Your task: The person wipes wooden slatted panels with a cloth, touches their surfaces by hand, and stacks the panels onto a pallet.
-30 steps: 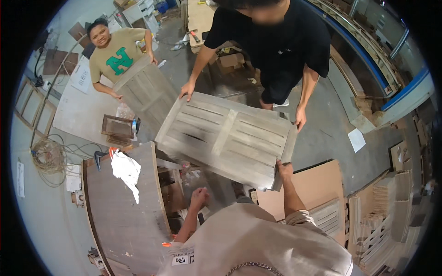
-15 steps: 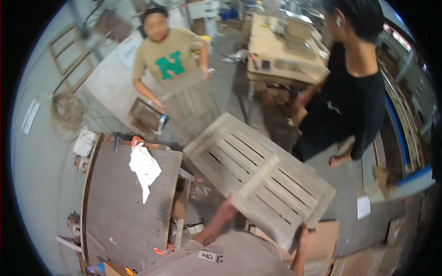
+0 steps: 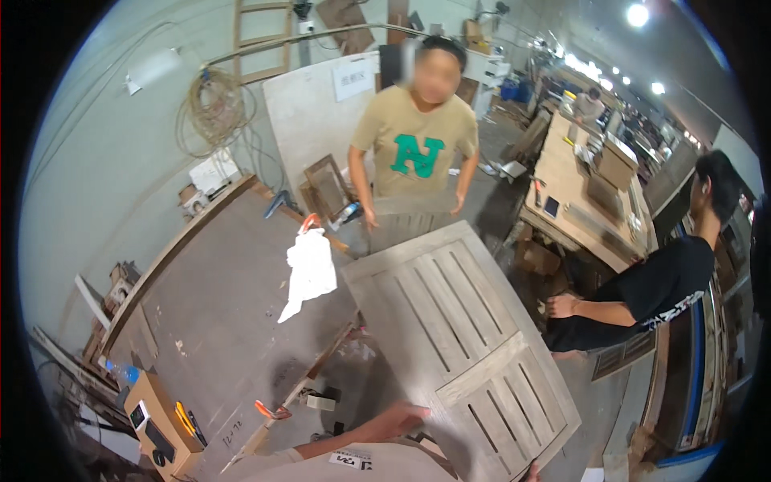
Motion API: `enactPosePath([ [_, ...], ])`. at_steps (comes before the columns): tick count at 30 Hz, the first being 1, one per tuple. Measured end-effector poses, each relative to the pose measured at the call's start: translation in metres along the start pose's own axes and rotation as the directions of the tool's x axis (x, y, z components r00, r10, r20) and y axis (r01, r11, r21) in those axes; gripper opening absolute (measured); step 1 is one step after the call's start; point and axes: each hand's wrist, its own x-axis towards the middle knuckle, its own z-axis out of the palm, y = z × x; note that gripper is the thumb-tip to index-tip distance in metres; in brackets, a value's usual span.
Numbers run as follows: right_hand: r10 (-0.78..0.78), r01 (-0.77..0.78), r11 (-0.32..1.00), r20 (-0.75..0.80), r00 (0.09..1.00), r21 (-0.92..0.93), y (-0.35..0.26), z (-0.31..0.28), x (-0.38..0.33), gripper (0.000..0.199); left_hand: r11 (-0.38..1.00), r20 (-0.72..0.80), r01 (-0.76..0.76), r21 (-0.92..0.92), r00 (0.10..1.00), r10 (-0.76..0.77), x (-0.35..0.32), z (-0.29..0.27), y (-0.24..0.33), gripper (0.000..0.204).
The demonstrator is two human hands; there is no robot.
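A slatted greyish-brown wooden panel (image 3: pixel 462 365), with two sets of long slots and a crossbar between them, slants before me. My left hand (image 3: pixel 404 418) is closed on its near left edge. At the bottom edge of the view, my right hand (image 3: pixel 532 471) grips the panel's near end; only some of its fingers show. Past the panel's far end, a person in a tan shirt holds another slatted wooden panel (image 3: pixel 409 221) with both hands. Its lower part is hidden behind mine.
Left of me stands a dark-topped workbench (image 3: pixel 233 297) with a white cloth (image 3: pixel 310 269), an orange-handled clamp (image 3: pixel 271 411) and a cardboard box (image 3: pixel 165 430). A person in black (image 3: pixel 634 297) is at the right, beside a long worktable (image 3: pixel 562 173) carrying boxes.
My view has swung leftward and up. The panel now lies more steeply, its near end closer to me. The person in black appears farther right, turned away. Both my hands keep hold.
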Motion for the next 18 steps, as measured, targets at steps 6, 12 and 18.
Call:
enactPosePath([
  [6,-0.193,0.356,0.795,0.35,0.916,-0.492,-0.034,0.134,0.043,0.065,0.889,-0.101,-0.457,0.005,0.885,0.455,-0.095,-0.091,-0.005,0.032],
  [12,-0.332,0.653,0.653,0.63,0.702,-0.383,0.04,0.286,-0.106,0.066,0.685,-0.367,-0.725,0.066,0.621,0.693,-0.178,-0.275,0.015,0.033],
  [18,-0.314,0.66,0.724,0.754,0.577,-0.203,0.15,0.367,-0.346,0.045,0.249,-0.701,-0.944,-0.216,0.328,0.634,-0.282,-0.371,0.069,0.04],
])
